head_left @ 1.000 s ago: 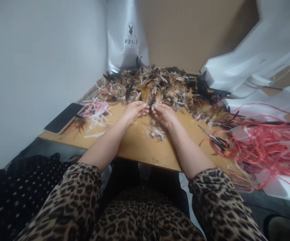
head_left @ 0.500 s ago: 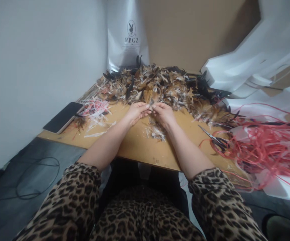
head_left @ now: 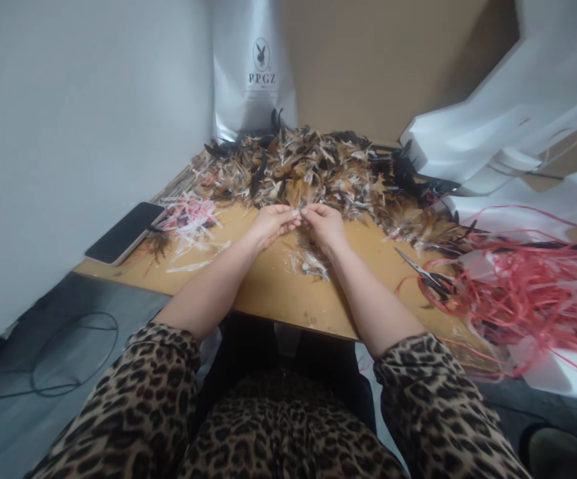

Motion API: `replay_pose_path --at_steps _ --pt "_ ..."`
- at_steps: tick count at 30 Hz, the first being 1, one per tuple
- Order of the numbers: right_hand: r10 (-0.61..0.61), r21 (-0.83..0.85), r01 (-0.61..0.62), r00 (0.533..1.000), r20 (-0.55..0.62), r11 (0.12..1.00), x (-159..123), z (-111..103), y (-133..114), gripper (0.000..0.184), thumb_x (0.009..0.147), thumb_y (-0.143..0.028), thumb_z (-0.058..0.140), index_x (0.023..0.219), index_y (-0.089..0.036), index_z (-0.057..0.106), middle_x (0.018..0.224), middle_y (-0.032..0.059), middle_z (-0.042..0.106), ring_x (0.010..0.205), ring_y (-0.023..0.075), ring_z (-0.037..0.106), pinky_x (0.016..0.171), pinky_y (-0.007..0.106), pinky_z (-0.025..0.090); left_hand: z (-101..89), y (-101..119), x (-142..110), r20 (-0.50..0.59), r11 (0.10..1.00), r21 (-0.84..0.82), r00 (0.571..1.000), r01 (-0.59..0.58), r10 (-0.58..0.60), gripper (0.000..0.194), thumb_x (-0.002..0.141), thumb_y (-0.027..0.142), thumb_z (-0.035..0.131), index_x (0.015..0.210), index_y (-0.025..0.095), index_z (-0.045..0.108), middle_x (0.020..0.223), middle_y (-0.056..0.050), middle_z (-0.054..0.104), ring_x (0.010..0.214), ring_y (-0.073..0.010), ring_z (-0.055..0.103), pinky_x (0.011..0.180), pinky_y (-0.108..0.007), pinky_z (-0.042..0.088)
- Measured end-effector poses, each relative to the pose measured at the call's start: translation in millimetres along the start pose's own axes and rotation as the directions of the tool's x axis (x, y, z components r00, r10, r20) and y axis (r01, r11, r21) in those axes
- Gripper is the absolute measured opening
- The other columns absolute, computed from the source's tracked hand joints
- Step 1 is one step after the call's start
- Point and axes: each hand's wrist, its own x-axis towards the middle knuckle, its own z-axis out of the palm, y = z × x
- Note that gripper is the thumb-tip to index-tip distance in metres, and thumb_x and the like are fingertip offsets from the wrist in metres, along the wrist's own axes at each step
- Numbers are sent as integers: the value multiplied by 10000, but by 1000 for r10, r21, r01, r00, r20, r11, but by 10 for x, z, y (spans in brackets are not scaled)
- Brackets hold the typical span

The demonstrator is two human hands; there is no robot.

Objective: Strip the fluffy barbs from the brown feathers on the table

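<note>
Brown, black and whitish plumes make one big messy feather heap [head_left: 318, 159] along the back edge of a tan wooden tabletop [head_left: 263, 293], and the action's right in front of it. Left hand [head_left: 271, 225] and right hand [head_left: 326, 226] meet over the middle of the tabletop, thumbs and index fingers pinched nearly tip to tip. Looks to me like both are gripping the base of a fan-shaped golden-brown feather tuft [head_left: 296, 193], but it overlaps the heap and the fingertips hide the rest, so don't quote me.

I'd call this the fiddly fingertip step, both hands on one tiny piece. IMO the next move calls for light, close pinches and no yanking, especially with that loose little pile of whitish and brown scraps [head_left: 311, 263] just inside the right wrist.

Silver scissors with black handles [head_left: 425, 274] lie toward the right edge, next to a tangle of red plastic string [head_left: 532, 286] spilling past it. Neither hand's touching those. Black-screened phone [head_left: 125, 233] sits by the left edge.
</note>
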Motion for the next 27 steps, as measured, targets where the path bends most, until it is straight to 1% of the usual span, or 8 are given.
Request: replay_pose_path --at_steps 5,12,17,22,27 --pt "43 10 -43 999 1 999 -15 7 -30 244 569 -354 746 680 -165 638 510 -47 560 456 61 442 493 220 342 3 -4 -4 -22 1000 4 1000 0 0 90 777 95 677 702 79 630 615 -44 667 541 -54 625 552 -129 481" --pt "79 52 -80 997 15 995 6 6 -16 259 535 -349 763 655 -159 635 490 -44 556 445 57 441 476 215 341 21 1 -6 -47 999 -35 999 5 -7 120 766 103 698 698 85 601 602 -38 656 528 -54 623 538 -127 484" --pt "103 86 -104 994 22 991 11 6 -11 274 520 -352 772 657 -152 642 487 -39 554 451 56 438 468 207 337 32 21 -9 -64 997 -80 998 12 -18 115 790 96 672 713 93 587 613 -30 658 533 -55 629 546 -131 490" --pt "103 137 -105 994 20 985 4 13 -33 279 504 -348 782 653 -157 643 516 -32 568 466 52 426 461 202 321 22 34 -6 -68 993 -113 997 27 -35 110 818 87 632 716 100 592 632 -25 665 550 -56 640 539 -129 483" --pt "74 85 -76 997 19 993 15 -3 -23 265 527 -356 763 658 -166 633 484 -48 538 452 56 412 469 208 313 14 16 -3 -63 998 -60 998 15 -19 91 771 126 700 740 90 622 660 -39 681 563 -67 649 555 -144 494"
